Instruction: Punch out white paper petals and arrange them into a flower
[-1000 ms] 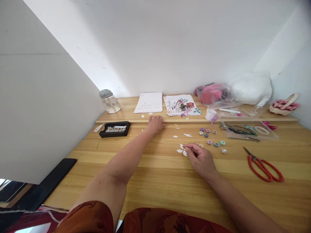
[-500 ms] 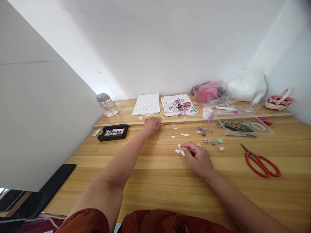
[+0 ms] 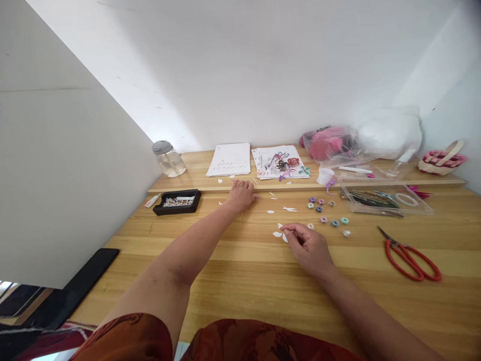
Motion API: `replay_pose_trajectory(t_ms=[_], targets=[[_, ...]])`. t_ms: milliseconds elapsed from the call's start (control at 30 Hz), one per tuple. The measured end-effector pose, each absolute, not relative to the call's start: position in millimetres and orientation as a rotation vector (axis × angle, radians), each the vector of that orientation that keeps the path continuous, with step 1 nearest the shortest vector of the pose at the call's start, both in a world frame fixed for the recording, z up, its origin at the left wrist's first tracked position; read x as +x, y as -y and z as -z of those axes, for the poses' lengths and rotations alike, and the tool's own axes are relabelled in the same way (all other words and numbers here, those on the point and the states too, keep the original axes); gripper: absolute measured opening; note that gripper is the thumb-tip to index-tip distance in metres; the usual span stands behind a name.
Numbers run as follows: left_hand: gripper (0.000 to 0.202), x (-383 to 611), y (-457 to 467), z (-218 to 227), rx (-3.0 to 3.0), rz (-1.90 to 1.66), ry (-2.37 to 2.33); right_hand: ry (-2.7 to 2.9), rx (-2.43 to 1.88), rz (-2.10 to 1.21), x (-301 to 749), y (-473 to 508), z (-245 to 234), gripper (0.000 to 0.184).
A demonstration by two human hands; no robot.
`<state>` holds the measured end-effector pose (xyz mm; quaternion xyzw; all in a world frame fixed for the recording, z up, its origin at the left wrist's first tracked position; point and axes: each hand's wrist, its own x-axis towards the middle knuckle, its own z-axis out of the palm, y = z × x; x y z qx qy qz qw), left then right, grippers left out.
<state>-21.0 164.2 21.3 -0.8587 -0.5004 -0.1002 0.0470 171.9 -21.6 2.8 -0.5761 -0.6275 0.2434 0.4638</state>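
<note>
My left hand (image 3: 243, 196) reaches out to the front edge of the low raised shelf, palm down, fingers stretched and slightly bent; what lies beneath them is hidden. Small white paper cut-outs lie around it, including a slim white strip (image 3: 255, 181) just beyond the fingers. My right hand (image 3: 308, 246) rests lower on the table, thumb and forefinger pinched together beside white paper petals (image 3: 277, 234) arranged like a flower. Whether a petal or something smaller is between those fingertips I cannot tell. A leaf-shaped cut-out (image 3: 270, 211) and a forked white piece (image 3: 289, 209) lie above the petals.
Red-handled scissors (image 3: 411, 258) lie at right. Several small thread spools (image 3: 323, 220) sit near a clear tray (image 3: 421, 204) of thin tools. A black bead tray (image 3: 176, 209) and water bottle (image 3: 169, 159) stand left. Paper stacks (image 3: 229, 159) and a small basket (image 3: 441, 159) occupy the shelf.
My left hand has slid slightly right and its fingers are a little more bent. My right hand stays pinched by the petals. The view has shifted slightly.
</note>
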Motion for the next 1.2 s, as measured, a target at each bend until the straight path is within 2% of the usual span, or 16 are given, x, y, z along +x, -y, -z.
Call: replay_pose_trajectory(t_ms=[133,300,500,633,700,867,1200], targets=[[0.035,-24,-170,-36,-2.652,0.393,1.631,1.543,-1.39,-0.572,173,21,-3,0.025],[0.031,-37,-163,-54,-2.58,0.733,1.744,1.539,-1.377,-0.507,174,20,-3,0.023],[0.023,-55,-108,-37,-2.596,1.011,1.759,1.557,-1.354,-0.497,173,21,-3,0.021],[0.048,-50,-57,-26,-2.585,1.089,1.731,1.559,-1.362,-0.508,173,21,-3,0.022],[0.054,-45,-36,-26,-2.592,1.118,1.639,1.561,-1.376,-0.507,173,21,-2,0.023],[0.042,-41,-10,-29,-2.519,1.188,0.946,1.537,-1.377,-0.518,173,20,-2,0.024],[0.043,-37,-3,-11,-2.635,1.213,0.763,1.446,-1.351,-0.584,173,19,2,0.027]])
